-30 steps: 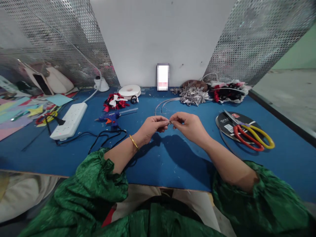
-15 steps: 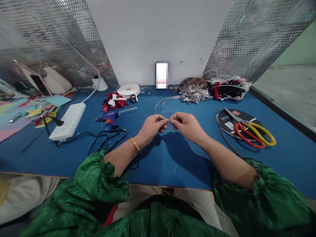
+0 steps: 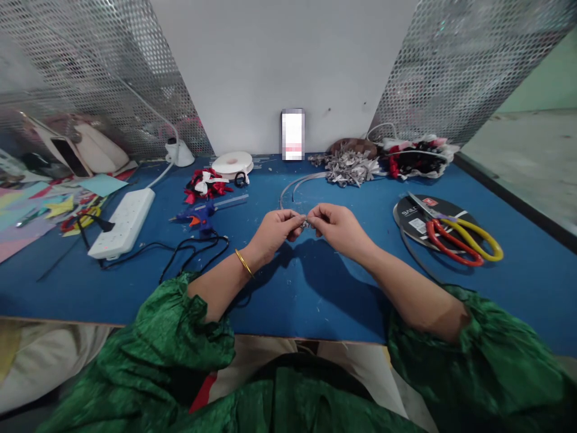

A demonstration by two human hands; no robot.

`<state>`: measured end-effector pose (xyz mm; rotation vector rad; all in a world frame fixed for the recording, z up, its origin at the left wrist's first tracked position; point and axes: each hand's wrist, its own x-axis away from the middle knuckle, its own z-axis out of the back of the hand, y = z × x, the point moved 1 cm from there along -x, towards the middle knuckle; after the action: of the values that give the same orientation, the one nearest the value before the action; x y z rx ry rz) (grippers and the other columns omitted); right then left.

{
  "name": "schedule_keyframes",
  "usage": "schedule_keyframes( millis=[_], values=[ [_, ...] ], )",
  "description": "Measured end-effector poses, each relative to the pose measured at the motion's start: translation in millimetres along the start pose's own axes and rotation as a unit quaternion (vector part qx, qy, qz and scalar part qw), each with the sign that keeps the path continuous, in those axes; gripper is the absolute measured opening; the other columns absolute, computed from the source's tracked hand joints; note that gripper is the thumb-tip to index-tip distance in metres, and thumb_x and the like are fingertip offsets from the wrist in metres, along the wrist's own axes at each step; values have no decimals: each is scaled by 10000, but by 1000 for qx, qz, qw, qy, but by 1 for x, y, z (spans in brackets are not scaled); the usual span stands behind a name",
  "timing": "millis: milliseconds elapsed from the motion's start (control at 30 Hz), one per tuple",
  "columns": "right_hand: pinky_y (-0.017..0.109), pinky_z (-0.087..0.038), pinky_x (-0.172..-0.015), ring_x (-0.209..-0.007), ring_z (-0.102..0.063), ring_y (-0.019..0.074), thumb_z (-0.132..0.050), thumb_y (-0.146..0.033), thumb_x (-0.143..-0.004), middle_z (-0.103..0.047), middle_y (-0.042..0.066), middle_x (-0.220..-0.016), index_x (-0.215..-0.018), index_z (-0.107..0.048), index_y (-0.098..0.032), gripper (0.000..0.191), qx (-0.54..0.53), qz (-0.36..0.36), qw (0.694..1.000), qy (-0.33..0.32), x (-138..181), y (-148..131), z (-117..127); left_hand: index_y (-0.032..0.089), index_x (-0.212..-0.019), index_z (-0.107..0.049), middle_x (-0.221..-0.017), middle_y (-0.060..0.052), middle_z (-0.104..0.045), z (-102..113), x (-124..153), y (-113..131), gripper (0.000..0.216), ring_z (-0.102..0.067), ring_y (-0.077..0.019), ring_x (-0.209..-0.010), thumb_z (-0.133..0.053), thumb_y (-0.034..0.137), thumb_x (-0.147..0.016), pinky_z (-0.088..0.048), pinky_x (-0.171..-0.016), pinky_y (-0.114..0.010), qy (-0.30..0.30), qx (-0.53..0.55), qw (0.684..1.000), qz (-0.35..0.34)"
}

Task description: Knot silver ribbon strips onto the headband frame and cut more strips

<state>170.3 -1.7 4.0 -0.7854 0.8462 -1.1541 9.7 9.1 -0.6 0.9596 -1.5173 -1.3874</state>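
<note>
Spreading widest, the blue table lies below; above it the left hand and the right hand nearly meet, each pinched narrow on a small grey piece between them. It looks light, soft and ribbon-like, probably slippery and easily creased; a gentle fingertip grip at its opposite edges should suit it best.

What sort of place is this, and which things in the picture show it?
It is probably a craft workspace: on the blue table, a glue gun lies, large scissors rest partly on a black reel, and grey ribbon-like pieces are heaped farther back.
</note>
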Motion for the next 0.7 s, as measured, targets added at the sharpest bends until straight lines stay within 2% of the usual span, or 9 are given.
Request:
schedule_keyframes(
  millis=[100,233,367,467,533,633,700],
  values=[
    [253,-323,-509,-503,-462,109,-569,-291,-835,-547,-15,-548,-693,-581,-187,176,-46,-33,998,-11,1,-3,-3,158,-735,-544,-537,37,-521,-1,1,1,261,-427,-65,-484,-687,376,-755,-335,-497,-215,24,-1,1000,-15],
    [246,-357,-532,-526,-466,96,-657,-335,-776,-548,-9,-580,-636,-576,-177,226,-175,-92,980,-39,2,-4,-5,166,-775,-526,-530,44,-523,-3,1,1,239,-432,-65,-478,-681,347,-767,-341,-496,-215,18,4,1000,-15],
    [235,-390,-535,-524,-462,75,-743,-282,-677,-563,-2,-625,-642,-601,-158,192,-312,-174,930,-92,0,-1,-2,167,-790,-533,-530,50,-512,-3,1,3,220,-425,-62,-485,-675,334,-780,-343,-508,-214,17,1,999,-38],
    [232,-414,-543,-509,-455,64,-757,-200,-620,-560,-8,-620,-683,-632,-144,151,-372,-230,891,-119,-1,1,-1,167,-798,-540,-540,50,-514,-3,1,4,219,-429,-62,-491,-674,339,-787,-348,-514,-214,18,-9,998,-58],
    [226,-405,-529,-503,-447,62,-754,-200,-623,-551,-12,-607,-670,-633,-144,141,-368,-220,897,-104,-1,1,0,168,-798,-542,-545,49,-515,-2,0,4,226,-432,-63,-493,-672,353,-790,-348,-511,-214,16,-12,998,-64],
    [219,-363,-497,-505,-440,63,-750,-250,-656,-544,-12,-589,-629,-624,-149,163,-336,-160,925,-71,-1,-1,1,170,-795,-541,-544,50,-509,-2,0,3,242,-430,-62,-490,-676,371,-788,-340,-501,-211,15,-14,997,-69],
    [218,-357,-494,-507,-443,63,-758,-265,-655,-555,-8,-595,-641,-636,-146,171,-335,-154,926,-85,0,-3,1,170,-794,-540,-540,52,-504,-1,0,2,234,-425,-61,-487,-674,362,-791,-334,-495,-209,23,-19,997,-76]
  ],
)
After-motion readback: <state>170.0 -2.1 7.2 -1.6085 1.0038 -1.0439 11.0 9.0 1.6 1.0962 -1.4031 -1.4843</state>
